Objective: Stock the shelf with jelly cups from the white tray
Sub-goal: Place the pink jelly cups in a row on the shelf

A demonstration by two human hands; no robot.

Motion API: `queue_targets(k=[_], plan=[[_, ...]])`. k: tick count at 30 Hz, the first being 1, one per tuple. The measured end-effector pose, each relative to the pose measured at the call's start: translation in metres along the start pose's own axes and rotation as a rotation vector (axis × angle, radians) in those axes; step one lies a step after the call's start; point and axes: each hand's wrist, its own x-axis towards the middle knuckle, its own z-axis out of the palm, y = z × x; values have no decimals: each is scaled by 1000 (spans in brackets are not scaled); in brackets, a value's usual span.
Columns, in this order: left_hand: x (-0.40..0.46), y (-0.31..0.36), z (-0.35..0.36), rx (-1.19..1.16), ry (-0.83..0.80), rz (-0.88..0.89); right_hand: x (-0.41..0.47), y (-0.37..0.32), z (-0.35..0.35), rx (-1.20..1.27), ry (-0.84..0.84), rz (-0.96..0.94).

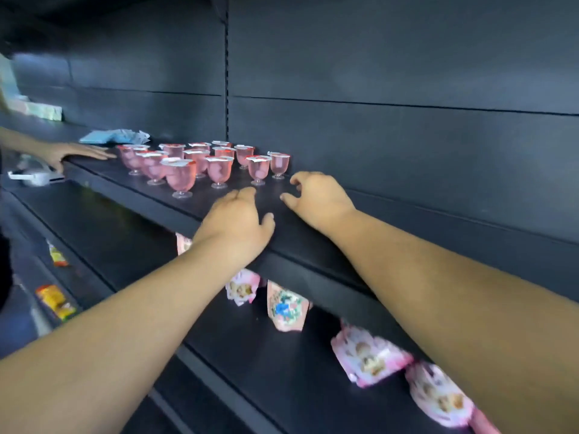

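Head view. The left hand (236,222) hovers over or rests on the front part of the dark shelf (313,242); contact cannot be told. Its grip is empty, the fingers loosely curled. The right hand (316,198) is just beside it, also with an empty grip, thumb and fingers spread and bent as if fresh from a release. The jelly cups (200,166) stand upright on their stems just beyond and left of both grips, packed in close rows toward the shelf back, likely so the front strip stays free for more stock. The nearest cup (258,169) is just ahead of the right grip. The white tray is not in view.

A second person's hand (75,153) lies flat on the shelf, far left of both grips. Pink snack packets (369,355) lie on the lower shelf.
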Motion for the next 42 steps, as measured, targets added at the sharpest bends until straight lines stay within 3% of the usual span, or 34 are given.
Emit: queue_targets(k=[4,7,13,19,24,33,38,42], plan=[[-95,-28,-28,-97,122,46,-100,-54,-8,-8,105,-125],[-155,-54,-25,-54,51,51,-165,-76,16,43,108,-181],[-250,-114,17,64,-199,27,-264,-72,105,56,-239,20],[-339,-158,54,153,-390,-141,-347,-49,192,109,-619,193],[-400,-179,75,225,-597,-311,-393,-35,238,84,-820,218],[-449,-221,111,259,-766,-436,-432,-18,295,165,-973,388],[-447,-239,143,202,-901,-379,-431,-5,319,171,-1033,515],[-425,-262,167,165,-987,-280,-422,0,340,206,-989,752]])
